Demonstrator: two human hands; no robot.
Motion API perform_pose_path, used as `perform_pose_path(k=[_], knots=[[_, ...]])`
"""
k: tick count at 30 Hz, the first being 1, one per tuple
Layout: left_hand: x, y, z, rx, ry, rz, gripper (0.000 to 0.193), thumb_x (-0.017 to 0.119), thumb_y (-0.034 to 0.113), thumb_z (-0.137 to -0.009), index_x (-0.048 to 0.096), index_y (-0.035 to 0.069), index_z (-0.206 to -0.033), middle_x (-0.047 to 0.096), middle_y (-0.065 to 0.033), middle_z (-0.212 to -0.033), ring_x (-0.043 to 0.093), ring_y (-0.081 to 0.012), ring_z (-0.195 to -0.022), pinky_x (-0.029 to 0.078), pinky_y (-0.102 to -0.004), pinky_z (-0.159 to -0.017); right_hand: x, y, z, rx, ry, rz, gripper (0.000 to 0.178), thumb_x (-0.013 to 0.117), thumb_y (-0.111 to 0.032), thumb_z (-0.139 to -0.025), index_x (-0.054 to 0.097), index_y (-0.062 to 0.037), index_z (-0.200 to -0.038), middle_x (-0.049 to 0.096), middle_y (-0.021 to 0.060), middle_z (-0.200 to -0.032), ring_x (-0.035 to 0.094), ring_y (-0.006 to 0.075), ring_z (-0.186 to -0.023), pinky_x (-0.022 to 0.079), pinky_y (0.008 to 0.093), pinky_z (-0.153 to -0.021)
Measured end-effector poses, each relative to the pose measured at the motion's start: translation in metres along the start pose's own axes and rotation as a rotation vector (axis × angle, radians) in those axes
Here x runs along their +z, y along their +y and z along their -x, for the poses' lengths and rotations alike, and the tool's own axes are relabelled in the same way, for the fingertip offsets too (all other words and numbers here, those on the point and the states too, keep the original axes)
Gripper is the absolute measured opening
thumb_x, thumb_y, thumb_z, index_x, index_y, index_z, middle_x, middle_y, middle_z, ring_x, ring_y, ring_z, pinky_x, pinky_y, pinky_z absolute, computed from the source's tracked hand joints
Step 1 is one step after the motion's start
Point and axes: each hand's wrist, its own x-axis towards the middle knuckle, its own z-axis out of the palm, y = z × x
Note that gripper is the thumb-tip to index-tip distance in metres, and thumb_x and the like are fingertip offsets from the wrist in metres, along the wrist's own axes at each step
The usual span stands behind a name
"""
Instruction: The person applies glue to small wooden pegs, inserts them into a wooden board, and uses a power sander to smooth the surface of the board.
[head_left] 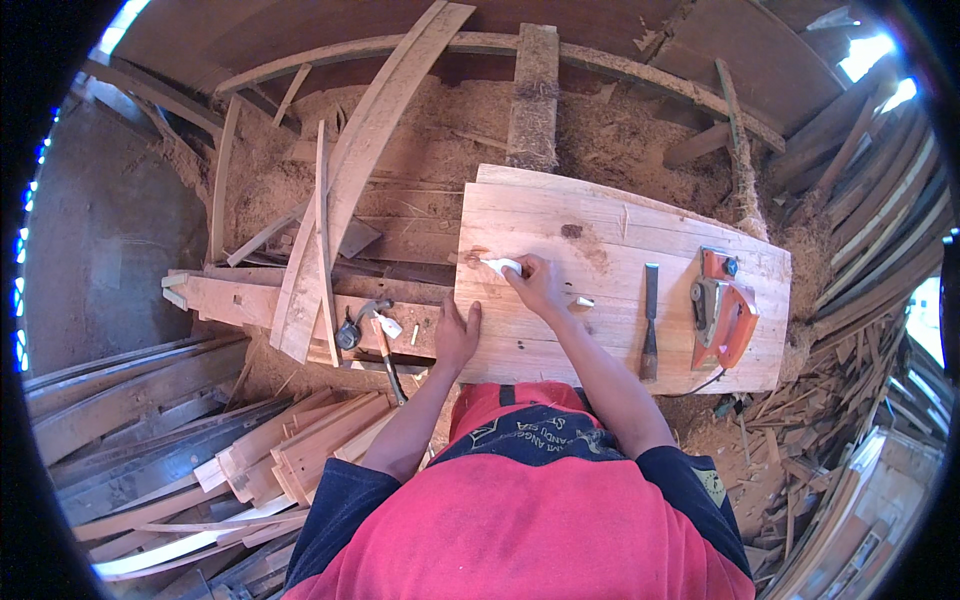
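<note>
A broad pale wooden panel (640, 240) made of joined boards lies in front of me. My right hand (537, 285) is closed round a small white squeeze bottle (505, 268), its tip pointing left at a brownish damaged spot (478, 256) near the panel's left edge. Whether the tip touches the wood I cannot tell. Lower down, my left hand (458, 335) rests on that same edge with its fingers stretched out, holding nothing. A short pale piece (584, 301) lies on the panel, right of my right wrist.
Right on the panel lie a chisel (651, 320) and an orange electric planer (735, 320). A beam at left bears a hammer (388, 355), a black tape measure (348, 335) and another white bottle (389, 326). Long boards (370, 140) lean across it; stacked timber (310, 450) and shavings surround me.
</note>
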Motion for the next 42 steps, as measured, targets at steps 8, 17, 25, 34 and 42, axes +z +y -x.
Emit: perform_pose_path(k=[8, 17, 25, 34, 42], knots=[[0.001, -0.004, 0.0, -0.014, 0.003, -0.021, 0.056, 0.06, 0.037, -0.099, 0.044, 0.0, -0.138, 0.06, -0.0328, -0.119, 0.061, -0.0499, -0.108, 0.05, -0.0536, -0.09, -0.006, -0.007, 0.008, 0.001, 0.008, 0.015, 0.025, 0.077, -0.018, -0.086, 0.075, 0.0028, -0.098, 0.074, 0.0123, -0.078, 0.066, 0.014, -0.067, 0.051, 0.0302, -0.062], [0.002, -0.003, 0.0, -0.007, 0.005, -0.032, 0.048, 0.06, 0.038, -0.099, 0.048, -0.001, -0.125, 0.063, -0.0325, -0.11, 0.062, -0.0507, -0.1, 0.05, -0.0553, -0.085, -0.009, 0.012, 0.009, -0.013, 0.039, 0.005, 0.026, 0.076, -0.019, -0.085, 0.076, 0.0024, -0.1, 0.073, 0.0114, -0.077, 0.064, 0.0129, -0.065, 0.05, 0.0295, -0.06], [0.003, -0.003, 0.0, 0.036, 0.041, -0.029, 0.047, 0.06, 0.038, -0.099, 0.049, -0.001, -0.123, 0.063, -0.0325, -0.11, 0.062, -0.051, -0.099, 0.05, -0.0552, -0.084, -0.014, 0.012, 0.012, -0.005, 0.061, -0.041, 0.024, 0.075, -0.016, -0.087, 0.074, 0.0055, -0.099, 0.07, 0.0047, -0.074, 0.056, 0.0059, -0.063, 0.044, 0.0251, -0.056], [0.003, -0.004, -0.001, -0.047, -0.031, -0.047, 0.05, 0.06, 0.039, -0.099, 0.047, -0.002, -0.126, 0.063, -0.0332, -0.111, 0.062, -0.0514, -0.101, 0.05, -0.0549, -0.084, -0.01, 0.015, 0.01, 0.004, 0.039, -0.045, 0.029, 0.077, -0.024, -0.086, 0.075, 0.002, -0.099, 0.071, 0.011, -0.074, 0.062, 0.0144, -0.064, 0.049, 0.0316, -0.06], [0.003, 0.0, -0.001, 0.02, 0.036, 0.04, 0.058, 0.061, 0.036, -0.098, 0.047, -0.006, -0.135, 0.061, -0.0355, -0.115, 0.062, -0.0512, -0.104, 0.05, -0.0537, -0.088, 0.014, 0.007, -0.003, -0.067, -0.031, 0.038, 0.03, 0.078, -0.026, -0.085, 0.073, 0.0018, -0.094, 0.07, 0.0124, -0.071, 0.062, 0.016, -0.06, 0.049, 0.0332, -0.056]])
